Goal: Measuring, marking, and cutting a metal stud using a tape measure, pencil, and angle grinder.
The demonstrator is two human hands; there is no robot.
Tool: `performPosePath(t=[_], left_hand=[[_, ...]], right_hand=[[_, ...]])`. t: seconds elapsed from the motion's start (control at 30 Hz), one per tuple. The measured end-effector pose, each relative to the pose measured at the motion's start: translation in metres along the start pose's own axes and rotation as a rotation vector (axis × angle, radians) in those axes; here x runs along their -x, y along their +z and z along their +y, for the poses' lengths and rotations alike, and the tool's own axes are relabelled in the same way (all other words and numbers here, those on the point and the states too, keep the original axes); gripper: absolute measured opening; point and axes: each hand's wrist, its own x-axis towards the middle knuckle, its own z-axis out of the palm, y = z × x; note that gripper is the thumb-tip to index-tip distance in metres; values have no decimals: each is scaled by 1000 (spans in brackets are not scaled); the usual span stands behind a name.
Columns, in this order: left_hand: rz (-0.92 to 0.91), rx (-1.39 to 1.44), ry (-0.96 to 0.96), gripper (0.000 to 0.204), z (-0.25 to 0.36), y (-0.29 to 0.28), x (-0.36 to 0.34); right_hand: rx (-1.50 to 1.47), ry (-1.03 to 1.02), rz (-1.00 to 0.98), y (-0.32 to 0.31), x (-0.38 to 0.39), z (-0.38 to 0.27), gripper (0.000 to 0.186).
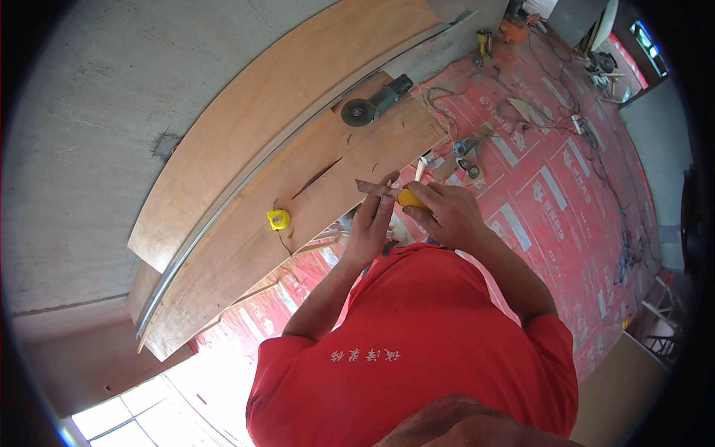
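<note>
In front of my chest, my right hand is closed round the yellow handle of a flat-bladed hand tool. Its dull, stained blade points left; whether it is a putty knife or another kind of blade I cannot tell. The fingers of my left hand close on the blade near the handle. Both hands are beside the near edge of a long plywood board. On that board lie a yellow tape measure, left of my hands, and a green-bodied angle grinder with a dark disc, beyond them.
A long metal strip and another plywood sheet lie along the far side of the board. Red printed sheeting covers the floor, with cables, a blue power tool and offcuts on it. A grey wall stands at left.
</note>
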Motion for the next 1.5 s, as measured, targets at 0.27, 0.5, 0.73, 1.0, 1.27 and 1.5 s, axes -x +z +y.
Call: performPosePath(t=[0.27,0.5,0.73,1.0,1.27,1.5], left_hand=[[-43,92,-21,41,-5,0,-1],[-111,217,-114,36,6,-3,-3],[-45,7,-108,32,2,-1,-5],[38,-10,118,33,-1,14,-13],[12,45,-206,35,-1,11,-13],[14,7,47,37,-14,14,-14]], right_hand=[[28,-23,-63,-6,-3,4,34],[47,-51,-37,-4,-2,7,35],[91,-59,132,-3,0,3,38],[61,-41,-6,-9,3,15,38],[129,-27,115,-6,3,9,39],[86,-19,-6,-9,2,15,34]])
